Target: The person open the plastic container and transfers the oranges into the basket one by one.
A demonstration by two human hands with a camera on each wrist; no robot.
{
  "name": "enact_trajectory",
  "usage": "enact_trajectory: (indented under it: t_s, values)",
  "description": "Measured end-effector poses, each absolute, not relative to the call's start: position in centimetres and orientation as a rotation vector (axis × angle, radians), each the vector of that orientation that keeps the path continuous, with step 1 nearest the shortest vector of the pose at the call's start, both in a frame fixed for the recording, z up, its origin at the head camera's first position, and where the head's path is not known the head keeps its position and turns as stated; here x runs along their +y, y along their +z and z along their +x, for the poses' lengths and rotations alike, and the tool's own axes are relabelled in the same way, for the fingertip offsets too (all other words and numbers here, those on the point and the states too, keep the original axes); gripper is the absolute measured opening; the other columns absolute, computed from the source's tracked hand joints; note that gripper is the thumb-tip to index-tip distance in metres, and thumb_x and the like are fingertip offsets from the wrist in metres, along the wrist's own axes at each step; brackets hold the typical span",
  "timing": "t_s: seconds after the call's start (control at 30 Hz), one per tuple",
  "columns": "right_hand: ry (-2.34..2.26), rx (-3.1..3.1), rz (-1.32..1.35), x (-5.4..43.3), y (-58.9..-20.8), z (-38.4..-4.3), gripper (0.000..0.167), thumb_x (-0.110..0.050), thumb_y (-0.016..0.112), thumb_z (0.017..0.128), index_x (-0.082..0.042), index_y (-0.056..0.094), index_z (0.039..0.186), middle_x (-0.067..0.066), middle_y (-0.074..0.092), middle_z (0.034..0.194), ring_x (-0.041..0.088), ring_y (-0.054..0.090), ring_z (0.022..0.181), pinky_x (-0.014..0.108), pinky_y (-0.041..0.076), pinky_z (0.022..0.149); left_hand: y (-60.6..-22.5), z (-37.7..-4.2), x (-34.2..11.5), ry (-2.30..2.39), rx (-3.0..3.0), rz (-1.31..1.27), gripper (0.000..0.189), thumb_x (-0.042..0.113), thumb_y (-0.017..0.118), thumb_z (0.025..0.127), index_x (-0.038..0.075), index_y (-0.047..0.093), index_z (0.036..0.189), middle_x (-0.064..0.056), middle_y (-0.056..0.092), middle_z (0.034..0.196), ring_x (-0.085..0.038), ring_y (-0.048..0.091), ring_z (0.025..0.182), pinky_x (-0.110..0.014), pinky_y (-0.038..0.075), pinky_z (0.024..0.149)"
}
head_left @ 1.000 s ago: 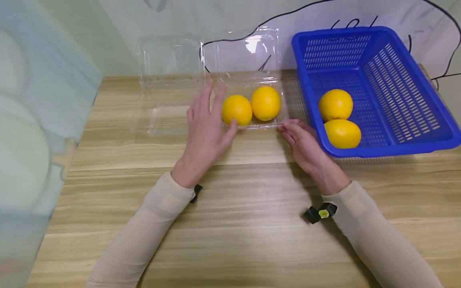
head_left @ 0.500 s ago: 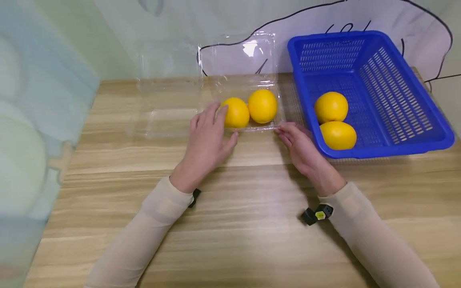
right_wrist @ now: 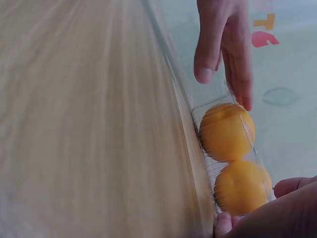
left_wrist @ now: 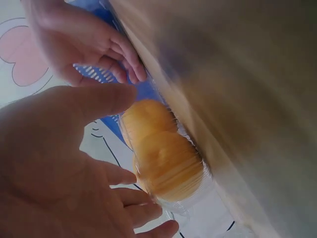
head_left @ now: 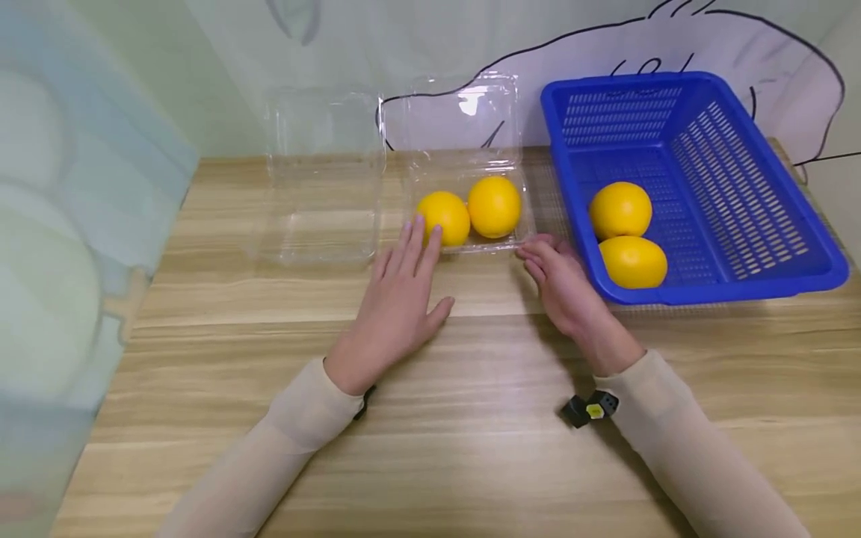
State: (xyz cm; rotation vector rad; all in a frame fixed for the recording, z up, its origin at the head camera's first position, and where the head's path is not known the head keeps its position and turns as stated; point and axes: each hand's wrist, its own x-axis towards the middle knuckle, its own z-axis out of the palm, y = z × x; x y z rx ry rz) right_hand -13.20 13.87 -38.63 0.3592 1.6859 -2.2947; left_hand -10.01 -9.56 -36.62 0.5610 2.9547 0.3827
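Two oranges, a left one (head_left: pixel 445 217) and a right one (head_left: pixel 494 207), sit side by side in the front part of a clear plastic clamshell box (head_left: pixel 476 245), its lid raised at the back. My left hand (head_left: pixel 397 302) is spread with straight fingers, their tips over the left orange's front in the head view; whether they touch it I cannot tell. At the box's front right corner my right hand (head_left: pixel 565 288) has curled fingers and pinches the rim. In the right wrist view the oranges (right_wrist: pixel 227 131) show through the ribbed wall, between both hands.
A blue plastic basket (head_left: pixel 733 291) stands right of the box, holding two more oranges (head_left: pixel 632 261) at its left side. Left of the box lies a second clear clamshell (head_left: pixel 323 258), lid raised. A printed wall (head_left: pixel 235 75) rises behind the wooden table (head_left: pixel 437 448).
My left hand has come down and toward me from beside the left orange, and its fingers have straightened. My right hand stays at the box's corner. The oranges stay in place.
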Motion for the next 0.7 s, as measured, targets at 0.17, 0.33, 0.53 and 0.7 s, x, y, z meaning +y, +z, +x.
enact_trajectory:
  t_s: [0.17, 0.33, 0.53, 0.7]
  values:
    - [-2.212, 1.79, 0.441, 13.2, -37.8, -12.9, 0.05, -0.012, 0.052, 0.107, -0.009, 0.024, 0.148, 0.003, 0.032, 0.139, 0.015, 0.039, 0.132, 0.029, 0.024, 0.126, -37.0, -8.8, -10.4, 0.385, 2.957, 0.587, 0.096, 0.037, 0.071, 0.101, 0.008, 0.012, 0.171, -0.021, -0.004, 0.177, -0.036, 0.001, 0.165, -0.061, 0.017, 0.129]
    - [-2.012, 2.052, 0.352, 12.7, -37.2, -12.1, 0.087, -0.02, 0.057, 0.105, -0.012, -0.002, 0.169, 0.011, 0.002, 0.176, 0.021, 0.008, 0.162, 0.037, 0.009, 0.132, -37.0, -8.3, -11.1, 0.414, 2.964, 0.622, 0.095, 0.034, 0.073, 0.1, 0.008, 0.015, 0.171, -0.023, -0.001, 0.177, -0.039, 0.005, 0.164, -0.06, 0.02, 0.129]
    - [-1.68, 2.548, -0.081, 12.2, -37.2, -11.3, 0.089, -0.027, 0.063, 0.105, -0.009, 0.005, 0.17, 0.013, -0.002, 0.178, 0.028, 0.003, 0.164, 0.054, 0.008, 0.132, -36.8, -8.2, -11.7, 0.417, 2.962, 0.686, 0.093, 0.031, 0.074, 0.1, 0.006, 0.018, 0.17, -0.025, 0.001, 0.176, -0.04, 0.009, 0.164, -0.056, 0.022, 0.129]
    - [-1.515, 2.769, -0.436, 11.5, -36.5, -11.7, 0.068, -0.026, 0.063, 0.106, -0.008, 0.034, 0.164, 0.013, 0.011, 0.177, 0.035, 0.013, 0.163, 0.067, 0.009, 0.128, -36.8, -8.4, -11.9, 0.362, 2.948, 0.74, 0.095, 0.032, 0.074, 0.1, 0.006, 0.016, 0.17, -0.026, 0.0, 0.176, -0.042, 0.008, 0.164, -0.055, 0.02, 0.13]
